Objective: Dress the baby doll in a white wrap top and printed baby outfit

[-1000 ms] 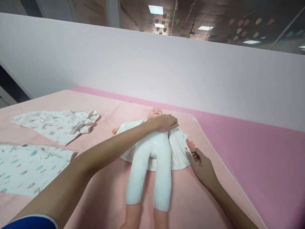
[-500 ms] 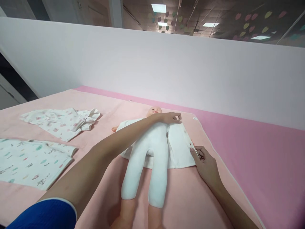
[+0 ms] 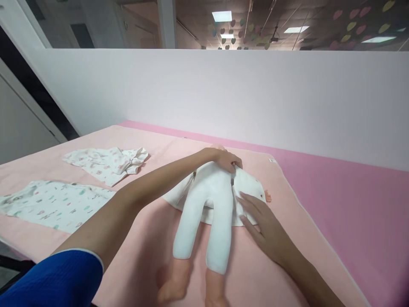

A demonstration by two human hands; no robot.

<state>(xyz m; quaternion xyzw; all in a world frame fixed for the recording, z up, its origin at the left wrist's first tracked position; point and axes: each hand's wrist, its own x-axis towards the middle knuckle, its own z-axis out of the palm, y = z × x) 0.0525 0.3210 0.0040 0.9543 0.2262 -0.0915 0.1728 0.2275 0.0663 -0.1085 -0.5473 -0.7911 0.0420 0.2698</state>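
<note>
A baby doll (image 3: pixel 206 213) with a white cloth body lies on its back on the pink blanket (image 3: pixel 153 256), its feet toward me. An open white garment (image 3: pixel 249 187) is spread under it. My left hand (image 3: pixel 225 158) reaches across the doll's chest and pinches the garment's edge near the neck, hiding most of the doll's head. My right hand (image 3: pixel 260 224) lies flat with its fingers stretched out on the garment's right flap, beside the doll's hip.
Two printed baby garments lie at the left: a crumpled one (image 3: pixel 107 163) farther back and a flat one (image 3: pixel 54 204) nearer. A white partition wall (image 3: pixel 223 94) stands behind the bed. A darker pink sheet (image 3: pixel 345 196) shows at the right.
My right hand went from gripping the flap's outer edge to lying flat on the flap, nearer the doll. My left hand stayed at the doll's neck. The view shifted to the left.
</note>
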